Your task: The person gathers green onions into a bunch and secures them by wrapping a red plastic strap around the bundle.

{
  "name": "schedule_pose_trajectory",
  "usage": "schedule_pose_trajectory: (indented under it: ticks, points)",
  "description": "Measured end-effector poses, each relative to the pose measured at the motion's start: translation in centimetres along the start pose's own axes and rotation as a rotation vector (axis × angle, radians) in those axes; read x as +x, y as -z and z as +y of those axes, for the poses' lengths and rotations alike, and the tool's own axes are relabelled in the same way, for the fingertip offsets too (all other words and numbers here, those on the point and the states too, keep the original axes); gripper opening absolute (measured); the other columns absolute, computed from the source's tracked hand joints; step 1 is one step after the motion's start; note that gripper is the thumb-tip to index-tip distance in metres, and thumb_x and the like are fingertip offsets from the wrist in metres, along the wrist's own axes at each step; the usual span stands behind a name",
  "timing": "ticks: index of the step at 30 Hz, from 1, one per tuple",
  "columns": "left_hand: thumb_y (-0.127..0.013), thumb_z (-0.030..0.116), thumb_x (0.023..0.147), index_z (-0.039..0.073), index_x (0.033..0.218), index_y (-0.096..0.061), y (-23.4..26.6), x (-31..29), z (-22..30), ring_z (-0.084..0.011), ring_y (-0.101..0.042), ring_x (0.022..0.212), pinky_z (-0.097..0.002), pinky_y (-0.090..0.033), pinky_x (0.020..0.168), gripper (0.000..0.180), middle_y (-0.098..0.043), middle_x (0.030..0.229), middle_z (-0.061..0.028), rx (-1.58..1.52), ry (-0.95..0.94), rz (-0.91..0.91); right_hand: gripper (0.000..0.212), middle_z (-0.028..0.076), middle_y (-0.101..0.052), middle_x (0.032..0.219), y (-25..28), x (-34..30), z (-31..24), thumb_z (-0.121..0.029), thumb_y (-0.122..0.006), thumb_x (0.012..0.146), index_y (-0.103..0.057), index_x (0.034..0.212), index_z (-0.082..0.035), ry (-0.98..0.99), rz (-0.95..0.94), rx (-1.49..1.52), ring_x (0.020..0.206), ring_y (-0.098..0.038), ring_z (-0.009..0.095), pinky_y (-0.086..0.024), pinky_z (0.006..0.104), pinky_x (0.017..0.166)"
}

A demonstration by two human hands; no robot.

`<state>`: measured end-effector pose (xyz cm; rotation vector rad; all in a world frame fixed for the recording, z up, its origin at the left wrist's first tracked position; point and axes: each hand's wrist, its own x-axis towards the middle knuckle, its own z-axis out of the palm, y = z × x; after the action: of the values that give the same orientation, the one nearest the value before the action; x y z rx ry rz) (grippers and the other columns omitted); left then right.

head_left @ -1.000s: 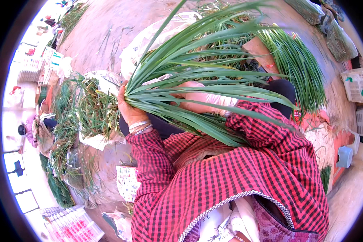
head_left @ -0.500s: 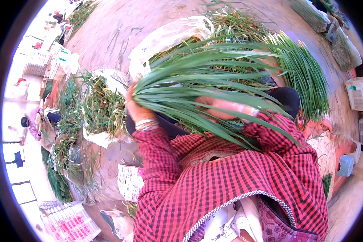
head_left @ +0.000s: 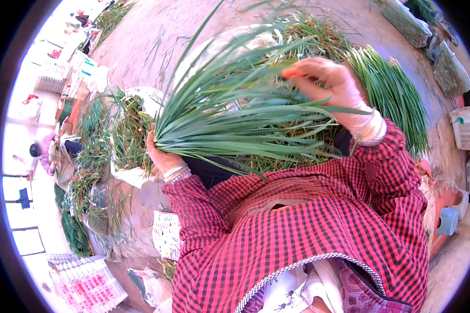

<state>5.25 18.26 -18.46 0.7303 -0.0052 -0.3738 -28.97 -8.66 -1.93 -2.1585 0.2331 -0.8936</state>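
My left hand point(head_left: 161, 155) is closed round the gathered end of a bunch of long, flat green garlic chives point(head_left: 235, 122). Their leaves fan out to the right and upward across my lap. Over the right part of the fan is my right hand point(head_left: 331, 86), somewhat blurred, with bent fingers and a gap between thumb and forefinger. An orange covering or colour shows at one fingertip. No leaf is plainly held there. Just right of that hand lies a thick, neat pile of chives point(head_left: 389, 99), pale ends pointing away from me.
Loose trimmings point(head_left: 313, 39) heap up beyond my knees, beside a white plastic sack point(head_left: 214, 49). More greens point(head_left: 128, 135) spill over sacking at the left. A blue stool-like plastic thing point(head_left: 447, 221) and a white crate point(head_left: 467, 125) stand right; another person point(head_left: 47, 151) sits far left.
My right hand has come up out of the leaves, rising and moving right. My left hand has shifted slightly left and down; the leaves now spread wider, some pointing upward.
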Motion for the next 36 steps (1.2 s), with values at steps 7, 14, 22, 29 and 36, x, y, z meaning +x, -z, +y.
schedule_pose_trajectory:
  ticks: [7, 14, 22, 29, 36]
  points:
    - [-0.060, 0.020, 0.092, 0.000, 0.114, -0.064, -7.2, -3.9, -1.9, -0.0279, -0.067, 0.096, -0.0429, -0.054, 0.088, 0.029, -0.069, 0.108, -0.0147, -0.015, 0.155, -0.093, 0.034, 0.016, -0.067, 0.109, -6.9, 0.9, 2.0, -0.031, -0.065, 0.086, -0.068, 0.113, -0.010, 0.025, -0.175, -0.128, 0.104, -0.062, 0.035, -0.048, 0.0432, 0.092]
    - [-0.061, 0.025, 0.093, -0.002, 0.112, -0.063, -10.0, -5.3, -3.1, -0.0270, -0.066, 0.093, -0.0398, -0.055, 0.084, 0.032, -0.068, 0.103, -0.0156, 0.017, 0.199, -0.190, 0.029, 0.016, -0.067, 0.102, -9.0, 1.8, 1.5, -0.027, -0.066, 0.088, -0.068, 0.110, -0.007, 0.054, -0.235, -0.286, 0.096, -0.065, 0.034, -0.051, 0.0407, 0.082]
    - [-0.064, 0.007, 0.092, 0.002, 0.101, -0.059, -15.5, -7.4, -2.7, -0.0198, -0.066, 0.091, -0.0324, -0.053, 0.084, 0.012, -0.069, 0.099, -0.0151, 0.519, -0.327, -0.364, 0.022, 0.015, -0.068, 0.078, -7.2, 0.6, 0.1, -0.029, -0.061, 0.088, -0.071, 0.092, -0.010, -0.088, -0.325, -0.201, 0.075, -0.067, 0.036, -0.053, 0.0441, 0.071]
    - [-0.064, 0.003, 0.093, 0.001, 0.100, -0.057, -17.2, -8.1, -3.6, -0.0182, -0.067, 0.089, -0.0280, -0.051, 0.083, 0.010, -0.069, 0.093, -0.0113, 0.597, -0.423, -0.494, 0.022, 0.016, -0.066, 0.075, -4.7, 0.7, -0.5, -0.028, -0.064, 0.087, -0.069, 0.089, -0.006, -0.273, -0.394, -0.041, 0.073, -0.066, 0.034, -0.051, 0.0397, 0.067]
    - [-0.065, 0.005, 0.089, 0.002, 0.098, -0.059, -18.4, -5.8, -5.2, -0.0254, -0.067, 0.087, -0.0381, -0.055, 0.079, 0.012, -0.069, 0.095, -0.0188, 0.194, -0.094, -0.165, 0.022, 0.019, -0.064, 0.074, -6.0, 1.2, -1.2, -0.027, -0.059, 0.089, -0.067, 0.085, -0.007, -0.082, -0.179, -0.162, 0.074, -0.065, 0.038, -0.051, 0.0461, 0.066]
